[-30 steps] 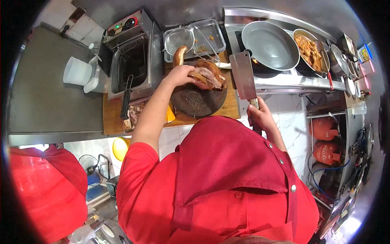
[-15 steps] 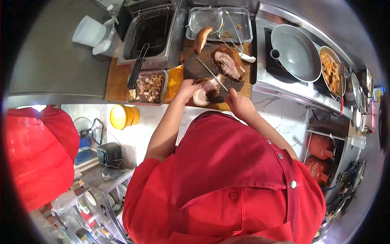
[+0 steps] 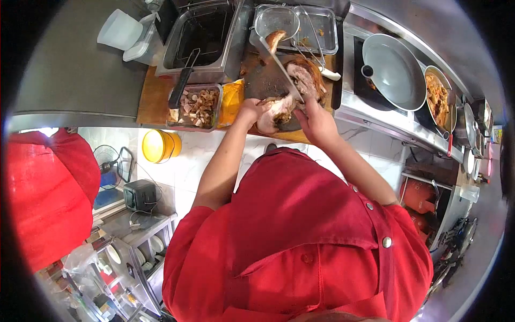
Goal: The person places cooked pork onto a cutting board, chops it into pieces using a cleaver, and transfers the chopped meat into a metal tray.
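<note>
A thick piece of roast meat (image 3: 276, 114) lies at the near edge of the dark round chopping board (image 3: 257, 80). My left hand (image 3: 251, 111) grips its left side. The cleaver (image 3: 281, 71) is in my right hand (image 3: 317, 124), its blade slanting up and left over the board beside the meat; the handle is hidden by my fingers. Beyond the blade rests a larger browned roast piece (image 3: 307, 78), partly behind the cleaver. A smaller browned piece (image 3: 276, 40) sits at the board's far side, near a sieve (image 3: 277, 22).
A container of diced meat (image 3: 198, 107) and a yellow packet (image 3: 232, 102) stand left of the board. Behind them is a fryer (image 3: 198, 40). On the right are a large pan (image 3: 394, 70) and a pan of food (image 3: 437, 99). Another person (image 3: 51, 193) in red is at left.
Since a second ago, my left hand has moved from the large roast to the nearer piece, and the cleaver has come over the board. Lately its blade has swung further up and left.
</note>
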The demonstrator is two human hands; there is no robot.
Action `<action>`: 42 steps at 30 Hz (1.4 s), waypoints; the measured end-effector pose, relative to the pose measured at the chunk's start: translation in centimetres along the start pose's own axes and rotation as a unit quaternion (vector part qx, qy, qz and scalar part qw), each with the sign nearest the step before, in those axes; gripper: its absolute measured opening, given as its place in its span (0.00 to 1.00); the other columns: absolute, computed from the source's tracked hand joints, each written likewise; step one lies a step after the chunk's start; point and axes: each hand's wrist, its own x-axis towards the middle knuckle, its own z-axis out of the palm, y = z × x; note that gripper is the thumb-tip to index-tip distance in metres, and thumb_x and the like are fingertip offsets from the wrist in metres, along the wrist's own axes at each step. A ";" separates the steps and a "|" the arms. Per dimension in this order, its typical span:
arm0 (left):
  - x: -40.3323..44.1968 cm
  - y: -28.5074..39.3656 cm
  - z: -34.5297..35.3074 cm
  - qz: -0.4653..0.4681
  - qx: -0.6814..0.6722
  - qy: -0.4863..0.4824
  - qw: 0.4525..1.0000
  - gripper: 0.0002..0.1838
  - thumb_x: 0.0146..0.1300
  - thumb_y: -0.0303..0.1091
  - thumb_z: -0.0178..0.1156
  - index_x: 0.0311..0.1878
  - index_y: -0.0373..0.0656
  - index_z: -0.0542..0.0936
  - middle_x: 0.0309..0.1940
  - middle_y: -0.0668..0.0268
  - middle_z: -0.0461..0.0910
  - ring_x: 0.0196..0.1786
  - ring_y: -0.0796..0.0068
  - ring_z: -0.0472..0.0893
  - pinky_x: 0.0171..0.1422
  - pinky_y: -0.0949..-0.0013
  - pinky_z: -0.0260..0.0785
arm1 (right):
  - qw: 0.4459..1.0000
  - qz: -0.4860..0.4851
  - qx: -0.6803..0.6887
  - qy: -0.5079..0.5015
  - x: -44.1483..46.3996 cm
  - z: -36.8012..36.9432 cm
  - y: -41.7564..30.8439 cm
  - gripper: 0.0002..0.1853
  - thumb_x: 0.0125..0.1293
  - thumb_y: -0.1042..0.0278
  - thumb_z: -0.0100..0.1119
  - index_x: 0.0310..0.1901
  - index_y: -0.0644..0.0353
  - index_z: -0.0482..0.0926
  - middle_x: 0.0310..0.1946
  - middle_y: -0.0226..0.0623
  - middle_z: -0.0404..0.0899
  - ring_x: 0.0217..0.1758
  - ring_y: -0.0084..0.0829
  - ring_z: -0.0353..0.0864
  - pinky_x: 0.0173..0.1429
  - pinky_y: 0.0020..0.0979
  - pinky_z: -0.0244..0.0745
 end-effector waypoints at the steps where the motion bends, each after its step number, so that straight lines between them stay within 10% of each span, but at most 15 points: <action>1: 0.1 -0.2 0.2 0.004 -0.036 0.003 0.999 0.12 0.59 0.33 0.66 0.40 0.32 0.82 0.31 0.65 0.82 0.30 0.77 0.78 0.34 0.69 0.70 | 0.998 -0.009 0.023 0.050 -0.3 0.4 -0.4 0.16 0.67 0.60 0.55 0.47 0.62 0.65 0.37 0.56 0.79 0.40 0.59 0.78 0.41 0.53 0.72; 10: -1.1 -0.5 -0.5 -0.008 -0.110 -0.053 0.992 0.12 0.63 0.33 0.64 0.43 0.34 0.80 0.36 0.63 0.83 0.35 0.73 0.82 0.39 0.67 0.75 | 0.989 0.088 -0.041 -0.111 -1.2 5.2 4.7 0.14 0.68 0.61 0.51 0.45 0.63 0.65 0.35 0.57 0.80 0.41 0.57 0.80 0.44 0.53 0.73; 16: -0.9 -1.9 0.8 -0.065 -0.571 0.134 0.807 0.14 0.70 0.41 0.56 0.52 0.44 0.75 0.44 0.64 0.80 0.39 0.68 0.81 0.48 0.63 0.76 | 0.990 0.114 0.042 -0.074 -0.9 5.7 4.9 0.15 0.68 0.61 0.53 0.45 0.65 0.66 0.37 0.57 0.81 0.43 0.58 0.79 0.46 0.52 0.72; 21: -3.1 -3.3 2.7 -0.099 -0.540 0.122 0.827 0.10 0.64 0.37 0.63 0.43 0.43 0.77 0.33 0.63 0.79 0.31 0.75 0.78 0.32 0.75 0.75 | 0.989 0.126 0.034 -0.070 -0.9 5.0 3.9 0.15 0.68 0.62 0.53 0.44 0.65 0.65 0.35 0.58 0.80 0.42 0.59 0.79 0.45 0.54 0.72; 30: -6.2 -4.5 2.3 -0.204 -0.431 0.070 0.876 0.10 0.63 0.39 0.63 0.42 0.45 0.77 0.30 0.67 0.78 0.28 0.74 0.78 0.34 0.74 0.72 | 0.995 0.086 0.029 -0.039 -0.4 5.1 0.2 0.15 0.67 0.63 0.54 0.42 0.65 0.62 0.31 0.62 0.78 0.39 0.62 0.78 0.41 0.55 0.71; 33: -6.4 -3.6 2.8 -0.019 -0.509 0.188 0.840 0.10 0.62 0.36 0.66 0.38 0.42 0.76 0.29 0.67 0.78 0.23 0.76 0.76 0.28 0.71 0.72 | 0.995 0.075 0.026 -0.055 -0.5 6.6 0.8 0.14 0.67 0.64 0.53 0.41 0.66 0.63 0.31 0.62 0.78 0.37 0.61 0.78 0.41 0.56 0.72; 42: -6.1 -3.9 3.7 -0.006 -0.471 0.168 0.866 0.06 0.62 0.31 0.65 0.37 0.40 0.78 0.29 0.69 0.79 0.25 0.79 0.76 0.27 0.75 0.72 | 0.998 0.043 0.009 -0.039 1.4 4.1 -0.9 0.15 0.67 0.63 0.54 0.45 0.66 0.64 0.32 0.62 0.78 0.37 0.62 0.78 0.41 0.55 0.72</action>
